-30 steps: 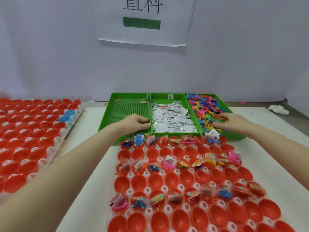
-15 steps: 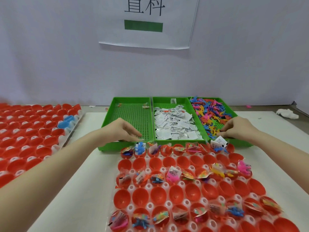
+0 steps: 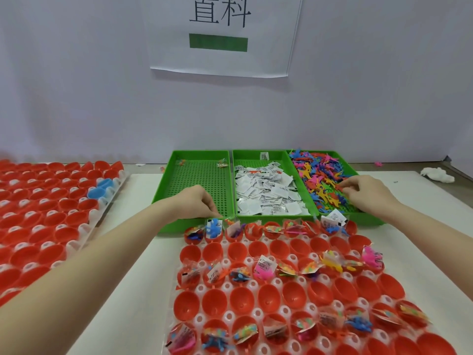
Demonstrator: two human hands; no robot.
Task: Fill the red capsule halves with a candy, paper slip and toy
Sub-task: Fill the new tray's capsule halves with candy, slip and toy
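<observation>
Red capsule halves (image 3: 215, 302) sit in a white holder in front of me; some rows hold candy, slips and toys, others are bare. Behind them stand three green trays: a nearly bare candy tray (image 3: 199, 175), paper slips (image 3: 266, 196) and coloured toys (image 3: 320, 180). My left hand (image 3: 197, 203) is at the candy tray's front rim, just above the first capsule row. Its fingertips are pinched together on what looks like a small candy, mostly hidden. My right hand (image 3: 366, 193) is in the toy tray, its fingers pinching a toy.
A second holder of red halves (image 3: 38, 213) fills the left side, with two blue halves (image 3: 99, 192) in it. A white crumpled cloth (image 3: 437, 174) lies at the far right. A paper sign (image 3: 220, 34) hangs on the back wall.
My left hand slid from the candy tray's right side to its front rim and its fingers closed. My right hand stayed in the toy tray, its fingers working among the toys. The view tilted up.
</observation>
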